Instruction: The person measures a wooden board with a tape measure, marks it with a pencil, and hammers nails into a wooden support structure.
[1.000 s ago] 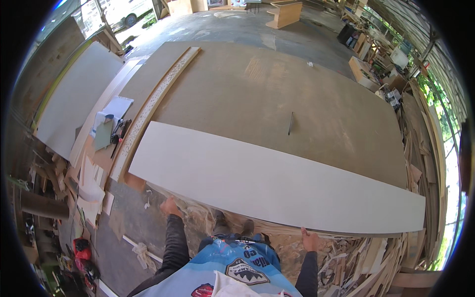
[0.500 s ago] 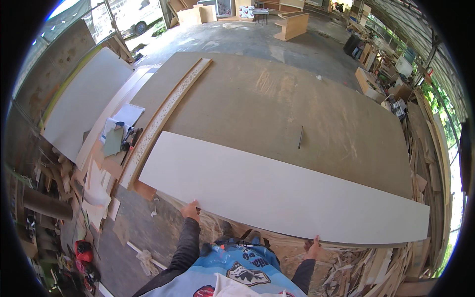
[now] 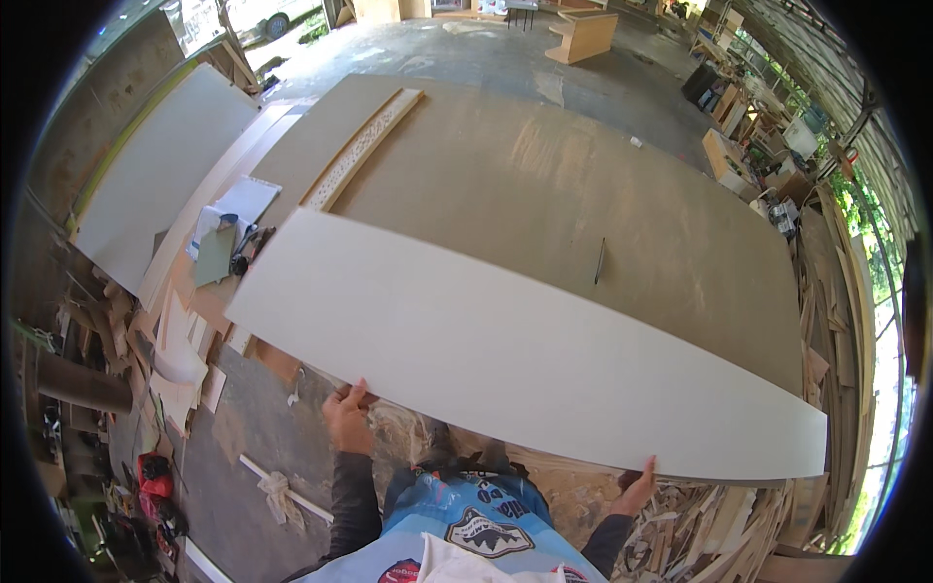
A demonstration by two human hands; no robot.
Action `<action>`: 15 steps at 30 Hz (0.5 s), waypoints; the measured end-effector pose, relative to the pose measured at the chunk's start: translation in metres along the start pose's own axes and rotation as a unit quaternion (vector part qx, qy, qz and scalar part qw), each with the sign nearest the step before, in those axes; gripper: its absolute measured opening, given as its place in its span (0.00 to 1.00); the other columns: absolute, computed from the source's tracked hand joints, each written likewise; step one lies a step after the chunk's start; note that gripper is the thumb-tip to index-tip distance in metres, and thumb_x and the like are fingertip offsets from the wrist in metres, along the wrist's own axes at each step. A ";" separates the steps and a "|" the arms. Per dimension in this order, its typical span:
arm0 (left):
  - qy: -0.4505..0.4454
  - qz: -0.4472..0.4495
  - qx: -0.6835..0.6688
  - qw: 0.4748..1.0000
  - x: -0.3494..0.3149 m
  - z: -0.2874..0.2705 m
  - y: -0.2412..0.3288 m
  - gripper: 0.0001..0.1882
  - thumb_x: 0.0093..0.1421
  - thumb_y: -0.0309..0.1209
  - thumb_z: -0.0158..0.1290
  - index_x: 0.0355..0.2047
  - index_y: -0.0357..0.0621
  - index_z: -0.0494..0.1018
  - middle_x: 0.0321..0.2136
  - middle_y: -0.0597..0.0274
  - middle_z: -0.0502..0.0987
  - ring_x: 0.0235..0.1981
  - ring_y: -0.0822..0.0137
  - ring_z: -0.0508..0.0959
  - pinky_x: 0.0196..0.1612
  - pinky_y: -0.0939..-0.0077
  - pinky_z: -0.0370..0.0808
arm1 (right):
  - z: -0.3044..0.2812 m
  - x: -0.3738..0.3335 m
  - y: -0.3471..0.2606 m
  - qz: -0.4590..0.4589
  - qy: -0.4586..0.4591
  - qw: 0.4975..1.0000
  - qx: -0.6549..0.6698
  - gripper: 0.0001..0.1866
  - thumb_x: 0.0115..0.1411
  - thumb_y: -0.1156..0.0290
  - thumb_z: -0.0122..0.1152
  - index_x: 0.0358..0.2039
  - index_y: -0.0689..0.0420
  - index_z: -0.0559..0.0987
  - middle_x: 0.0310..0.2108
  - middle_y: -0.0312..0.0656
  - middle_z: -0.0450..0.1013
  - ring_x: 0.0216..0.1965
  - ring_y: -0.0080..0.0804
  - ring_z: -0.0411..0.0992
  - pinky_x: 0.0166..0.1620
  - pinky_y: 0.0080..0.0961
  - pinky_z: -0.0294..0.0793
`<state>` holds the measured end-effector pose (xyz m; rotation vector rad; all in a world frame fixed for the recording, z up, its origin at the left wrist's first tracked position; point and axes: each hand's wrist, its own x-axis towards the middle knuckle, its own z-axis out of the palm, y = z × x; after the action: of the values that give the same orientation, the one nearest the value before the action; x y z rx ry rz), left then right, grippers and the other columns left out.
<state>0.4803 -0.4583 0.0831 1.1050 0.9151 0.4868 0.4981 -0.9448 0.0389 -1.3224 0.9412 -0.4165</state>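
Observation:
A long white board [image 3: 515, 340] lies across the near side of the large brown worktable [image 3: 466, 175], its left end raised and overlapping a patterned wooden strip [image 3: 364, 146]. My left hand [image 3: 348, 418] grips the board's near edge left of its middle, thumb on top and fingers underneath. Toward the right end, my right hand [image 3: 637, 486] holds the same edge, thumb up; its other fingers are partly hidden below. Beyond the board, a thin dark pencil-like stick [image 3: 600, 260] rests on the tabletop.
Papers [image 3: 233, 209] and a green-grey sheet [image 3: 215, 256] lie at the table's left side. A large white panel [image 3: 165, 175] leans farther left. Wood offcuts [image 3: 700, 530] pile up at the lower right. A white stick with a rag [image 3: 282, 496] lies on the floor at lower left.
The board's left end has come up and shifted left, now covering part of the patterned strip. My left hand has risen with it. My right hand has moved slightly right along the edge.

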 end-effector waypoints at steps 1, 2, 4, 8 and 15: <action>-0.001 0.035 0.009 0.999 -0.014 0.006 0.020 0.12 0.59 0.31 0.61 0.36 0.34 0.74 0.29 0.60 0.80 0.25 0.71 0.80 0.27 0.80 0.65 | -0.003 -0.005 -0.016 -0.015 0.007 1.000 0.004 0.19 0.64 0.49 0.59 0.24 0.50 0.73 0.15 0.29 0.64 0.14 0.19 0.61 0.17 0.20 0.54; 0.000 0.061 -0.004 0.998 -0.028 0.012 0.039 0.13 0.59 0.32 0.62 0.37 0.34 0.74 0.29 0.60 0.80 0.25 0.72 0.79 0.27 0.80 0.65 | -0.005 -0.008 -0.030 -0.029 0.013 0.999 0.012 0.19 0.63 0.49 0.59 0.23 0.50 0.73 0.14 0.28 0.63 0.13 0.19 0.59 0.17 0.20 0.53; -0.007 0.119 -0.034 0.992 -0.044 0.027 0.063 0.15 0.58 0.33 0.62 0.38 0.34 0.73 0.29 0.61 0.79 0.25 0.72 0.79 0.28 0.80 0.65 | 0.002 -0.016 -0.049 -0.063 0.023 0.997 0.049 0.21 0.64 0.48 0.59 0.20 0.47 0.70 0.12 0.27 0.58 0.13 0.18 0.54 0.17 0.20 0.49; 0.009 0.069 0.004 0.998 -0.016 0.025 0.029 0.17 0.57 0.33 0.63 0.40 0.33 0.73 0.28 0.62 0.77 0.26 0.72 0.77 0.31 0.80 0.67 | 0.001 -0.004 -0.006 -0.007 -0.007 1.000 -0.011 0.26 0.65 0.43 0.54 0.16 0.47 0.70 0.09 0.30 0.59 0.11 0.21 0.58 0.15 0.21 0.53; 0.140 0.041 0.209 0.967 0.065 -0.010 -0.101 0.30 0.53 0.30 0.62 0.52 0.30 0.64 0.44 0.52 0.70 0.45 0.58 0.73 0.48 0.68 0.70 | -0.026 0.049 0.092 -0.080 -0.055 0.810 -0.578 0.26 0.63 0.50 0.59 0.21 0.63 0.75 0.16 0.40 0.72 0.19 0.32 0.75 0.18 0.28 0.68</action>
<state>0.4991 -0.4457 -0.0352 1.4850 1.2628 0.5407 0.4841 -0.9745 -0.0631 -2.5160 1.0028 0.1961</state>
